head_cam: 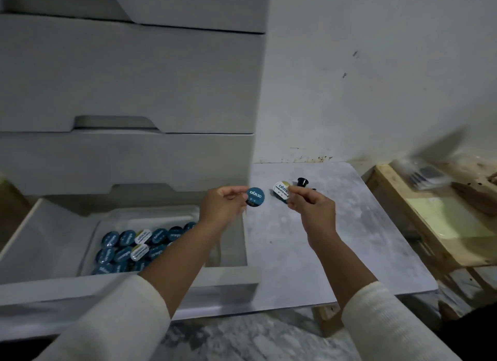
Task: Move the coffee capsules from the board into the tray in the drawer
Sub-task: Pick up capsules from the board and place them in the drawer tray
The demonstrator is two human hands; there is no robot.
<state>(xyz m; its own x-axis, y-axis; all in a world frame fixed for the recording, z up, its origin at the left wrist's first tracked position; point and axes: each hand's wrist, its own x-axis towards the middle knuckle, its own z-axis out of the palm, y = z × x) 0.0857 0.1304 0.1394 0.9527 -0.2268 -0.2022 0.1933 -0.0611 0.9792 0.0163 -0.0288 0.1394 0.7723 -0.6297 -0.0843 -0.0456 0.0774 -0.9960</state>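
My left hand (224, 203) holds a blue-lidded coffee capsule (255, 196) by its edge, above the right end of the open drawer. My right hand (310, 203) pinches a white-and-gold-lidded capsule (281, 190) over the grey marbled board (349, 226). One black capsule (303, 182) lies on its side on the board just behind my right hand. In the drawer, a white tray (150, 213) holds several blue-lidded capsules (126, 249) and two white-lidded ones, partly hidden by my left forearm.
The open bottom drawer (134, 285) juts out from a white drawer cabinet (129, 78) on the left. A wooden frame (419, 226) with clutter stands right of the board. A white wall is behind. Marbled floor lies below.
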